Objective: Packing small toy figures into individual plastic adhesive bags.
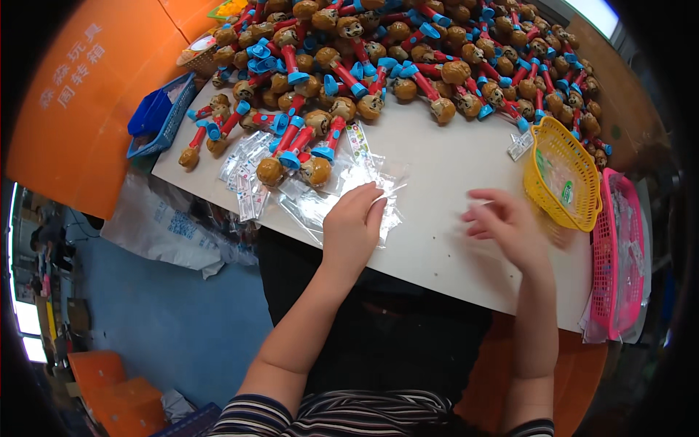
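My left hand (351,224) is closed in a pinch at the edge of a clear plastic bag (389,211), near the front of the table. More clear bags lie flat beneath and beside it. My right hand (513,231) hovers over the table to the right, its fingers apart and a little blurred, with nothing visible in them. Beyond my left hand, several toy figures (291,142) with brown heads, red bodies and light-blue feet lie on the bags. Left of these are small printed sheets (247,171). A narrow printed strip (358,142) rests just past my left hand.
A large heap of the same toy figures (437,54) covers the table's far side. At the right stand a yellow basket (535,175) with clear packets and a pink basket (606,277) with clear plastic. A blue basket (178,120) sits at the left edge, by an orange panel (87,109).
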Motion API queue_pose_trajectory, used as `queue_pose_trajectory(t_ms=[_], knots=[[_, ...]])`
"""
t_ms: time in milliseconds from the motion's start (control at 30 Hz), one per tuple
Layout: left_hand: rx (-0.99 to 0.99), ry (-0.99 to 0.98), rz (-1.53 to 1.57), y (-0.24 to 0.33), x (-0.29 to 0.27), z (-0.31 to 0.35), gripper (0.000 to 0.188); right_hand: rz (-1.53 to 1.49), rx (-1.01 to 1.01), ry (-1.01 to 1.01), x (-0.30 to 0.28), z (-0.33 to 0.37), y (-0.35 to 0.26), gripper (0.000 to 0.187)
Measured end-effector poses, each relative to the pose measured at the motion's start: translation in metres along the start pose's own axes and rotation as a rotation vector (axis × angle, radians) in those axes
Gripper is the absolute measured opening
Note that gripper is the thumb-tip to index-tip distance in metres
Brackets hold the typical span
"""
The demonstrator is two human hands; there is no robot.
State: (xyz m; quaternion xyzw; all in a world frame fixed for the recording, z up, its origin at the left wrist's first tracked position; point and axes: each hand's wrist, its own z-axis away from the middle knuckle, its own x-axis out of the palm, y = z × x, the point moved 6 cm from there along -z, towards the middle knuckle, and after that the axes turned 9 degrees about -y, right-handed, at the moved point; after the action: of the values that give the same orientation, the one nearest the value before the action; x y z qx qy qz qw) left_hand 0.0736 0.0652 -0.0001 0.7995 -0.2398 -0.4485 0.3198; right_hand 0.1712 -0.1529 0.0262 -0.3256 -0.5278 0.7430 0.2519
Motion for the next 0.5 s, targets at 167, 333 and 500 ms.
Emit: queue_pose_trajectory(t_ms=[167, 333, 500], knots=[[0.081, -0.026, 0.108, 0.013, 0.005, 0.012, 0.017, -0.309, 0.188, -0.197, 0.076, -0.048, 0.009, 0.041], [0.037, -0.039, -0.097, -0.004, -0.003, 0.013, 0.035, -0.387, 0.012, 0.038, 0.087, -0.084, 0.006, 0.025], [0.006, -0.054, -0.126, -0.027, -0.014, 0.012, 0.037, -0.255, -0.009, 0.139, 0.048, -0.056, 0.004, 0.017]])
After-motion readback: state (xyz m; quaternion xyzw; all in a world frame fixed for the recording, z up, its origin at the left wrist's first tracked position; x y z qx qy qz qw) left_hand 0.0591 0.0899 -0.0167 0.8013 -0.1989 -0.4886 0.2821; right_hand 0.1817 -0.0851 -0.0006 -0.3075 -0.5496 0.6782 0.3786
